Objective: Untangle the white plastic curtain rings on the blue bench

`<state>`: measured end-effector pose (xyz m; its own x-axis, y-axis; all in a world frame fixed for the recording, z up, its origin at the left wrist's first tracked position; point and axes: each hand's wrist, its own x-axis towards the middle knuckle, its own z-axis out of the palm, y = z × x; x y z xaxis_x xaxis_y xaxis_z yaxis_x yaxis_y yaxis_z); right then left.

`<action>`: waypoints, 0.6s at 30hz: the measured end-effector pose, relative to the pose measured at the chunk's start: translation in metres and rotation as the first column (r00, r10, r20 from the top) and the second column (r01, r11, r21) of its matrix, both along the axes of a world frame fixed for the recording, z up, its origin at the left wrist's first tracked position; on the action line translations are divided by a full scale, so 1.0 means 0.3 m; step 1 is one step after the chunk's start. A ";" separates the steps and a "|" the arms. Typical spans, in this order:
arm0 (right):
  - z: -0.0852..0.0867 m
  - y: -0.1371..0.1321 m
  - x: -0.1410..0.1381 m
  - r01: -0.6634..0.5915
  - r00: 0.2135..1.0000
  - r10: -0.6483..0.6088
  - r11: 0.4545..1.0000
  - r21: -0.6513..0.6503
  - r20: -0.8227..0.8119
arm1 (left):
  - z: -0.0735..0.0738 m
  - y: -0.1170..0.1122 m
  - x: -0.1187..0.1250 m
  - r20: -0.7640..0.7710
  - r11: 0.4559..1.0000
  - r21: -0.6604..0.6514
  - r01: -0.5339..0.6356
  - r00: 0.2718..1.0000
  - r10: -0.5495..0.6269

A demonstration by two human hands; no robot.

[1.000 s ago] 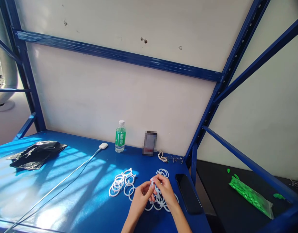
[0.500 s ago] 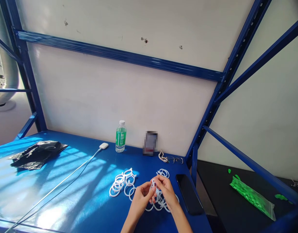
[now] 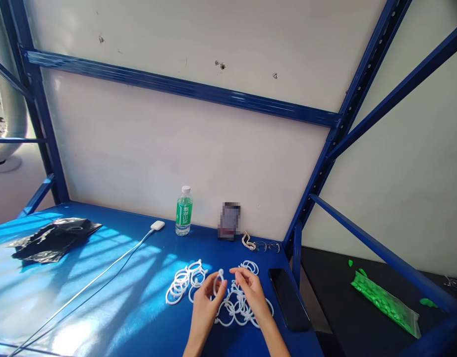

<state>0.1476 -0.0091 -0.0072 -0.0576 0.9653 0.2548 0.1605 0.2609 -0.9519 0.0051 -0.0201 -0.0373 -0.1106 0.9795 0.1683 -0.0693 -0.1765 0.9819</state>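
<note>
- Room is bounded by one phone (image 3: 290,300) near the right edge of the table (image 3: 150,317); more is left toward one cable (image 3: 102,274).
- One white ring (image 3: 221,272) is gripped in the left hand (image 3: 205,303); the right hand (image 3: 253,293) is held loosely opened beside it.
- Other rings (image 3: 180,283) are heaped nearby, too overlapped to count.

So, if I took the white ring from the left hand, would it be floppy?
Probably not: the ring shows a smooth curve in the left hand. It's likely light, since it looks thin. It might catch on the loose rings, which overlap in a heap.
</note>
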 end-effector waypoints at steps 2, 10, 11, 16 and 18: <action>0.002 -0.002 0.006 0.072 0.983 -0.084 0.994 0.077 0.163 | -0.006 0.005 -0.046 -0.123 0.974 0.044 -0.221 0.966 0.225; 0.024 -0.062 -0.025 -0.150 0.788 0.006 0.972 0.182 0.616 | -0.064 0.037 -0.179 -0.469 0.877 0.236 -0.418 0.742 0.480; 0.021 -0.067 -0.027 -0.167 0.767 0.023 0.972 0.165 0.641 | -0.072 0.038 -0.177 -0.515 0.873 0.247 -0.420 0.707 0.485; 0.003 -0.069 -0.024 -0.207 0.701 0.069 0.972 0.109 0.710 | -0.099 0.039 -0.152 -0.628 0.842 0.310 -0.441 0.571 0.529; 0.003 -0.067 -0.024 -0.209 0.687 0.067 0.972 0.108 0.724 | -0.101 0.038 -0.147 -0.646 0.850 0.308 -0.426 0.562 0.516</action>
